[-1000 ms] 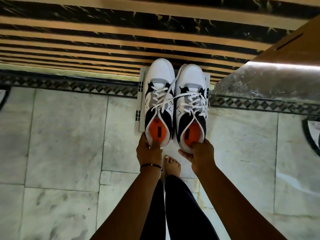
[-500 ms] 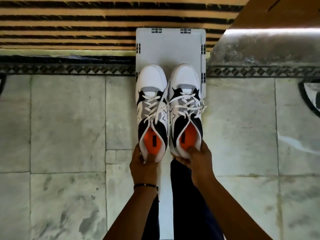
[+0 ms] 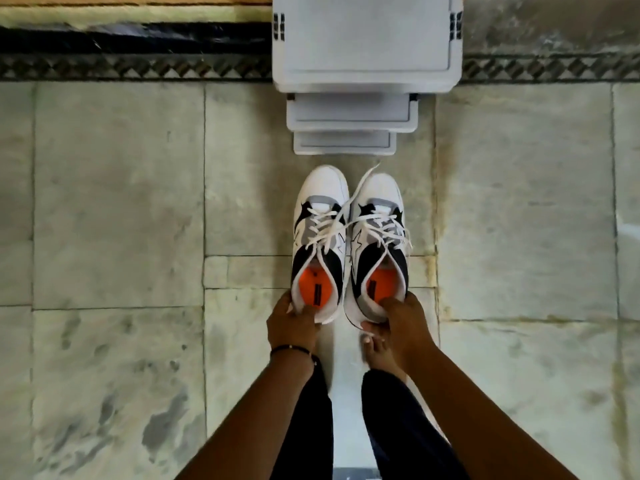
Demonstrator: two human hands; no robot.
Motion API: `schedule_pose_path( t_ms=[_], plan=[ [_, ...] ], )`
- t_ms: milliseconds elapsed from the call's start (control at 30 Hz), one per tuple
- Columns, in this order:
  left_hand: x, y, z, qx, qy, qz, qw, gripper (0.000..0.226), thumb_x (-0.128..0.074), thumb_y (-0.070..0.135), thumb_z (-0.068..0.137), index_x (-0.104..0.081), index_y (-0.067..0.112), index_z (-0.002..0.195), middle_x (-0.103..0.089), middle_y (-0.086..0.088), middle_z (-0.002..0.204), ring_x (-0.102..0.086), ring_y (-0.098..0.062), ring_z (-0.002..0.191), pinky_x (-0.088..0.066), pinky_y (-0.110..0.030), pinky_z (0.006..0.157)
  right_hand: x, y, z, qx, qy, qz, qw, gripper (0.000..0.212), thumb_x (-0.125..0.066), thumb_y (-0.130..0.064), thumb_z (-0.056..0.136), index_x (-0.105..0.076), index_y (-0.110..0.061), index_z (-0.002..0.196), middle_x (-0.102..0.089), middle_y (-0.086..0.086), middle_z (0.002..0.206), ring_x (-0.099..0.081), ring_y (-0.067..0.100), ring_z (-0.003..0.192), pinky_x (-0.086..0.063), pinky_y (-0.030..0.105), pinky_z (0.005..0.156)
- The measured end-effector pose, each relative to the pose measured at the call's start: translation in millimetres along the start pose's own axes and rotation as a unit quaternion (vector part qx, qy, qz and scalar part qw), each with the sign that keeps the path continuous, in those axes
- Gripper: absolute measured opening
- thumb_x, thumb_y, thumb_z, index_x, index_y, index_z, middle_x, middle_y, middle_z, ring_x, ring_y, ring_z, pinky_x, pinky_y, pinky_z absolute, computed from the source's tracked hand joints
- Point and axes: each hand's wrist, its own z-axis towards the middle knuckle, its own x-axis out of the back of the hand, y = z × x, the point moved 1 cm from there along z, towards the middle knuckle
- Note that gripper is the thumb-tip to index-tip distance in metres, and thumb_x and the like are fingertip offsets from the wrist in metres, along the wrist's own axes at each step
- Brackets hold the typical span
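I hold a pair of white, black and grey sneakers in the middle of the frame, one in each hand, with the toes pointing to the top of the picture. My left hand (image 3: 292, 322) is clamped on the heel of the left sneaker (image 3: 320, 237), with the thumb on its outer side. My right hand (image 3: 403, 320) pinches the heel rim of the right sneaker (image 3: 379, 202), with its fingers hooked inside over the orange insole. I take them by the heels because this part is stiff and gives a firm hold, and because it lets me hold the two shoes side by side, touching, as one pair. The laces (image 3: 349, 230) are loose and cross from one shoe to the other, so I judge that the shoes must travel together. I cannot tell if the soles touch the marble floor (image 3: 121, 202) or hang just above it. Near the toes, at the upper middle of the frame, stands a stack of white plastic boxes (image 3: 367, 39), apart from the shoes. I think the pair belongs with this stack. My bare foot (image 3: 375, 351) is just below the right sneaker.
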Motion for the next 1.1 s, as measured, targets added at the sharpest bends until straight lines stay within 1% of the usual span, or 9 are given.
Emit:
schedule_pose_path(
  t_ms=[167,400,467,533,633,767,900,967,1100],
  plan=[
    [-38.4,-19.7,99.7,0.007,0.010,-0.046,0.999,0.041,-0.058,0.000,0.078,-0.056,0.012,0.117,-0.059,-0.015,0.118,-0.061,-0.036,0.095,-0.056,-0.037,0.063,-9.2,2.3,101.6,0.045,-0.031,-0.048,0.997,0.015,-0.045,-0.002,0.087,-0.048,-0.017,0.089,-0.052,0.003,0.086,-0.058,0.027,0.074,-0.055,0.044,0.074],
    [-70.9,-56.2,182.2,-0.019,-0.080,0.019,0.996,0.038,-0.062,0.006,0.077,-0.049,0.003,0.113,-0.059,-0.017,0.109,-0.064,-0.038,0.090,-0.054,-0.034,0.057,-9.2,31.7,202.9,0.144,0.008,-0.204,0.968,0.045,-0.056,-0.022,0.075,-0.043,-0.013,0.117,-0.057,0.013,0.111,-0.061,0.034,0.091,-0.057,0.048,0.073],
    [-65.2,-48.0,197.0,-0.059,-0.144,0.126,0.980,0.018,-0.061,0.021,0.081,-0.053,0.010,0.093,-0.061,-0.008,0.091,-0.066,-0.031,0.076,-0.051,-0.029,0.058,-2.1,22.3,214.9,0.264,0.058,-0.354,0.895,0.061,-0.057,-0.042,0.073,-0.041,-0.011,0.124,-0.055,0.018,0.119,-0.058,0.038,0.103,-0.051,0.051,0.085],
    [-53.5,-30.3,219.4,-0.160,-0.160,0.170,0.959,0.013,-0.058,0.032,0.083,-0.056,0.022,0.076,-0.061,-0.002,0.084,-0.062,-0.026,0.077,-0.049,-0.026,0.059,4.9,-1.8,219.4,0.429,0.122,-0.465,0.765,0.064,-0.053,-0.049,0.080,-0.039,-0.008,0.128,-0.050,0.020,0.121,-0.054,0.039,0.106,-0.049,0.049,0.084],
    [-44.0,1.2,251.2,-0.388,-0.123,0.163,0.899,0.016,-0.057,0.048,0.068,-0.059,0.033,0.073,-0.064,0.006,0.081,-0.059,-0.021,0.085,-0.049,-0.032,0.076,2.8,-35.1,219.0,0.603,0.119,-0.455,0.645,0.045,-0.048,-0.042,0.083,-0.052,-0.008,0.112,-0.053,0.017,0.105,-0.055,0.033,0.092,-0.047,0.045,0.074],
    [-64.1,41.0,264.9,-0.539,-0.142,0.237,0.796,0.017,-0.055,0.050,0.070,-0.057,0.034,0.074,-0.064,0.015,0.075,-0.057,0.000,0.072,-0.040,-0.006,0.067,-31.3,-50.8,228.0,0.683,0.010,-0.519,0.514,0.031,-0.044,-0.035,0.085,-0.064,-0.010,0.088,-0.059,0.012,0.088,-0.053,0.029,0.080,-0.039,0.035,0.070],
    [-80.4,58.7,261.6,-0.595,-0.197,0.369,0.686,0.045,-0.064,0.055,0.063,-0.060,0.019,0.090,-0.056,0.012,0.082,-0.054,-0.002,0.076,-0.040,-0.007,0.065,-69.0,-65.4,226.3,0.677,-0.077,-0.633,0.367,0.033,-0.045,-0.036,0.088,-0.062,-0.013,0.071,-0.061,0.009,0.074,-0.055,0.027,0.072,-0.035,0.031,0.065],
    [-80.3,60.8,258.3,-0.590,-0.221,0.444,0.637,0.056,-0.066,0.059,0.060,-0.058,0.021,0.101,-0.053,0.014,0.089,-0.054,0.002,0.082,-0.042,-0.008,0.069,-85.1,-64.2,215.5,0.651,-0.091,-0.662,0.360,0.034,-0.046,-0.035,0.088,-0.059,-0.012,0.067,-0.064,0.011,0.076,-0.059,0.027,0.075,-0.033,0.029,0.064],
    [-75.3,58.6,250.9,-0.589,-0.211,0.493,0.605,0.066,-0.061,0.065,0.057,-0.053,0.024,0.109,-0.054,0.007,0.101,-0.055,-0.008,0.088,-0.044,-0.014,0.074,-100.3,-58.9,202.5,0.541,-0.093,-0.702,0.453,0.032,-0.055,-0.030,0.085,-0.044,-0.016,0.058,-0.047,0.003,0.064,-0.058,0.025,0.074,-0.032,0.026,0.051]
  ],
)
